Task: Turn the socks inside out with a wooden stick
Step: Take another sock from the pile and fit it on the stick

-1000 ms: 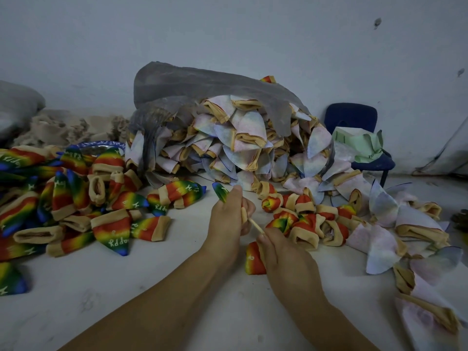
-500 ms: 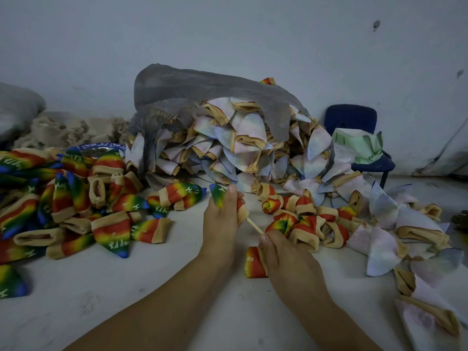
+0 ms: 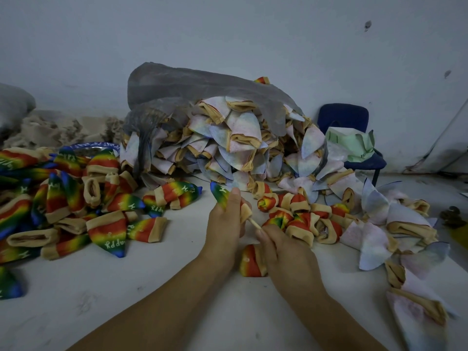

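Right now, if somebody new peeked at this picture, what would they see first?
Probably the big heap of pale socks spilling out of a grey bag in the middle, by the wall. Next come the bright rainbow socks piled on the left. Up close, the left hand grips one rainbow sock while the right hand pinches a wooden stick that pokes into its cuff.

A bare sock-finishing workroom — heaped socks (image 3: 228,140), plain wall (image 3: 228,34), blue chair (image 3: 344,120).
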A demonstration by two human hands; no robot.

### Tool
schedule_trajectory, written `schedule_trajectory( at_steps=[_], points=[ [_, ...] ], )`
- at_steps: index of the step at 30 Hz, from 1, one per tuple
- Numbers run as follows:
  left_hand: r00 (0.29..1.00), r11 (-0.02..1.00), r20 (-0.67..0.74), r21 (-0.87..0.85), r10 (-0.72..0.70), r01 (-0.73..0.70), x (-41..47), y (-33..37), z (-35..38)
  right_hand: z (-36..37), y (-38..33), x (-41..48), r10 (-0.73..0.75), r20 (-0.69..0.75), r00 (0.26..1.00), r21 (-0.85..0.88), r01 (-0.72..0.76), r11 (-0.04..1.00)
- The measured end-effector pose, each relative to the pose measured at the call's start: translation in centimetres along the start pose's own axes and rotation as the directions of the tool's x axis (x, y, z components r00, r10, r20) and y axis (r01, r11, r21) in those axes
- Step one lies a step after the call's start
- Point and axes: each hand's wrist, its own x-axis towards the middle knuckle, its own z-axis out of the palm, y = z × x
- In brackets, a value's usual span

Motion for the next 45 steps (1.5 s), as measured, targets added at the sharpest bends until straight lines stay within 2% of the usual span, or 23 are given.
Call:
schedule_trajectory(
  at_steps=[8, 14, 20, 26, 29, 34, 38, 41, 43, 45],
  points=[
    [0.99, 0.965, 0.053, -0.221, -0.132, 0.141, 0.9, 0.3, -1.6, -0.5, 1.1, 0.4, -0.041, -0.006, 0.999, -0.005, 0.041, 0.999],
    [0.99, 0.985, 0.046, -0.104, -0.136, 0.14, 0.6, 0.3, -0.8, 0.0, 0.8, 0.3, 0.006, 0.003, 1.0, -0.026, -0.006, 1.0],
    [0.992, 0.989, 0.059, -0.086, -0.114, 0.119, -0.1, 0.7, 0.5, 0.9, -0.6, -0.1, 0.079, 0.006, 0.997, 0.075, -0.079, 0.994],
    [0.996, 0.994, 0.072, 0.103, -0.051, 0.043, 0.2, 0.1, -0.3, 0.6, -0.1, 0.1, 0.081, -0.022, 0.996, 0.043, -0.08, 0.996],
    [0.99, 0.981, 0.139, 0.195, -0.019, -0.009, 0.2, -0.3, -1.3, 0.2, 0.6, 0.3, 0.089, -0.028, 0.996, 0.011, -0.088, 0.996],
    [0.985, 0.994, 0.173, 0.111, -0.014, -0.005, 0.4, -0.5, -1.5, -0.3, 1.7, 0.6, 0.131, -0.065, 0.989, 0.013, -0.13, 0.991],
    [0.991, 0.995, 0.128, -0.091, -0.038, 0.05, 1.3, -1.0, -1.8, -0.2, 2.2, 0.9, 0.146, -0.048, 0.988, -0.032, -0.148, 0.988],
    [0.988, 0.979, 0.151, -0.19, -0.04, 0.069, 1.6, -1.0, -2.0, -0.2, 2.4, 1.0, 0.158, -0.053, 0.986, -0.05, -0.161, 0.986],
    [0.986, 0.986, 0.16, -0.147, -0.056, 0.08, 1.6, -0.9, -2.0, -0.2, 2.4, 1.0, 0.164, -0.065, 0.984, -0.054, -0.168, 0.984],
    [0.978, 0.997, 0.196, -0.012, -0.071, 0.075, 1.4, -1.0, -2.0, -0.2, 2.3, 1.0, 0.167, -0.066, 0.984, -0.06, -0.171, 0.983]
  ],
)
